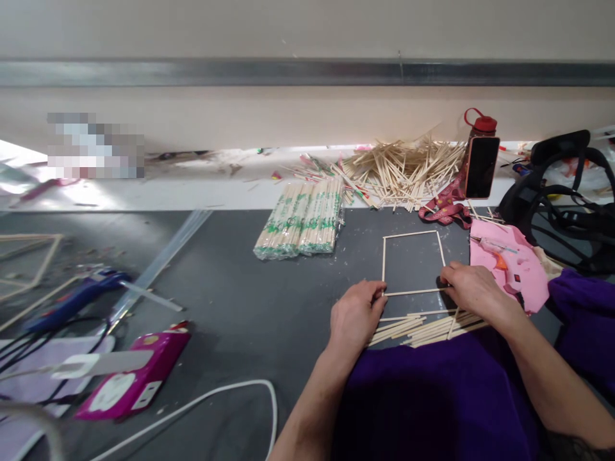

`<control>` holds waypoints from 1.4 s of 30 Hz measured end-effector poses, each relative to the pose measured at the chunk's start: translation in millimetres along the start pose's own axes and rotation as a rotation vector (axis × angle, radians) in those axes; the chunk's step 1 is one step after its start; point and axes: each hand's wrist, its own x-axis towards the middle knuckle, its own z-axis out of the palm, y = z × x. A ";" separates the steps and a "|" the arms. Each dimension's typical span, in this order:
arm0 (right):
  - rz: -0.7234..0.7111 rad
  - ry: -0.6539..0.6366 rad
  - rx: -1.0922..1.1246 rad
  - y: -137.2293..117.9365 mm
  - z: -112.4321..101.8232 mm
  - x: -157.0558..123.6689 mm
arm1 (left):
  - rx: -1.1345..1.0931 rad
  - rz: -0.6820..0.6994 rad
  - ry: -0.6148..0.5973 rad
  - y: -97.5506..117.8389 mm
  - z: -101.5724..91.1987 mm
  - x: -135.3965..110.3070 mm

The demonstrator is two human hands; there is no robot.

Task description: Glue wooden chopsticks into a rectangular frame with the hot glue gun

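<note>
Left hand (pixel 354 315) is pinching the stick frame (pixel 416 292) at its near left corner; right hand (pixel 473 289) is gripping the near right corner. Frame is lying on the grey worktop (pixel 230 288). Loose sticks (pixel 432 328) are crowding its near edge, pink sheet (pixel 532 272) with glue gun (pixel 501 261) is bounding the right. Wider room is stretching left, towards the magenta box (pixel 168 355).

We see a bare left hand (pixel 353 317) and right hand (pixel 473 289) — purple garment (pixel 432 397) in front, dark sleeve edge (pixel 569 448) near the right elbow.
</note>
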 end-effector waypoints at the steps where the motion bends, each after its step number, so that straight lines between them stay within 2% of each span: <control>1: -0.005 0.006 0.002 0.6 1.2 0.6 | -0.002 -0.001 0.001 0.1 0.2 0.0; 7: -0.015 0.022 0.020 3.3 4.2 1.7 | -0.048 -0.007 -0.004 -1.7 0.3 1.5; 12: -0.018 0.011 0.034 4.9 3.8 -0.1 | -0.200 -0.030 -0.023 -12.3 -1.8 2.5; 17: -0.022 0.065 0.062 6.6 3.6 -1.7 | -0.234 -0.005 -0.001 -17.8 -1.8 2.0; 21: -0.077 0.121 0.070 -0.5 0.1 0.4 | -0.220 0.034 0.009 -16.5 -1.0 2.6; 27: -0.164 0.105 0.083 -8.8 -8.7 7.3 | -0.237 0.010 0.017 -18.4 -1.5 1.3; 29: -0.110 0.149 0.138 -3.2 -15.0 7.4 | -0.268 -0.024 0.031 -19.3 -4.4 2.5; 33: 0.101 0.223 0.124 11.3 -27.1 10.8 | -0.224 -0.086 0.081 -13.4 -16.4 15.2; 37: 0.208 0.179 0.059 13.1 -26.2 21.2 | -0.010 -0.098 0.064 3.1 -24.5 39.1; 42: 0.225 0.112 0.059 9.9 -18.5 34.3 | 0.092 -0.108 0.038 12.5 -14.6 68.3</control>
